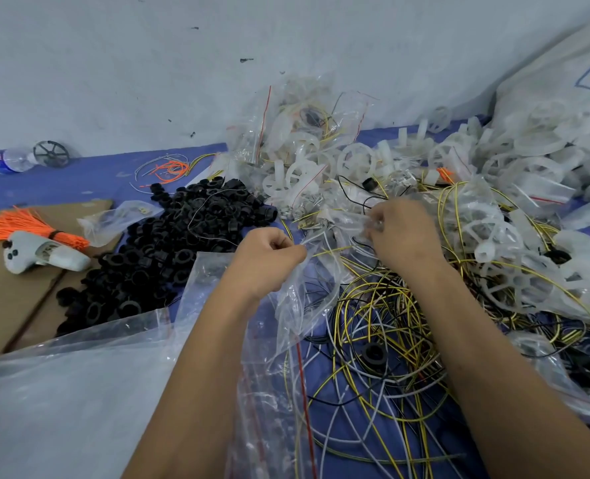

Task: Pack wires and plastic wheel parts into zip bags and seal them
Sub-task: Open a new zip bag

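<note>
Both sets of fingers [281, 244] were clamped on the mouth of a clear zip bag [303, 292], left hand [269, 257] and right hand [402, 229] stretching it taut, probably for sealing, above the tangled wires [383, 326] on the blue desk [79, 178].

A pale scuffed wall [114, 63] rises behind a blue-covered surface [79, 178].

Ring pile [169, 243] left of hands [269, 257], wheel parts [493, 174] behind and right, wires [383, 326] under right forearm.
</note>
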